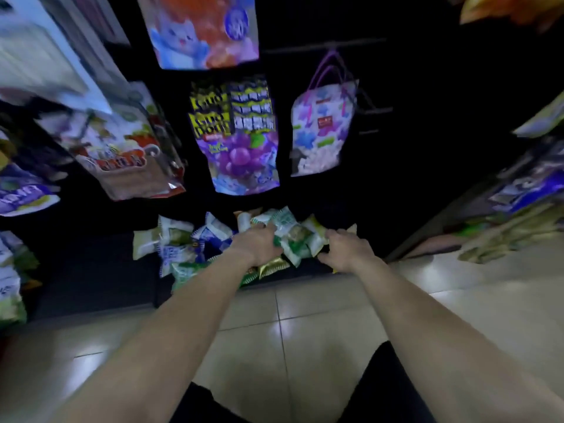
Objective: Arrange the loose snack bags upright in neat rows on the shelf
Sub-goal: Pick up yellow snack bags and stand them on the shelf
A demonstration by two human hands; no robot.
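A jumble of small snack bags lies on the dark bottom shelf (91,270): white-and-green bags (291,239) in the middle, white-and-blue bags (180,253) to the left, and a gold bag (271,267) at the front. My left hand (258,244) is down on the pile and grips the green bags from the left. On the right side of the same cluster, my right hand (345,250) has its fingers curled around a pale yellow-green bag (317,235). The bags lean and overlap in no order.
Large candy bags hang above the shelf: a purple grape bag (241,141), a red-and-white bag (122,151) to the left and a flowered tote (320,126) to the right. More stock fills the right rack (518,203) and left edge (12,270). Pale floor tiles (305,331) lie below.
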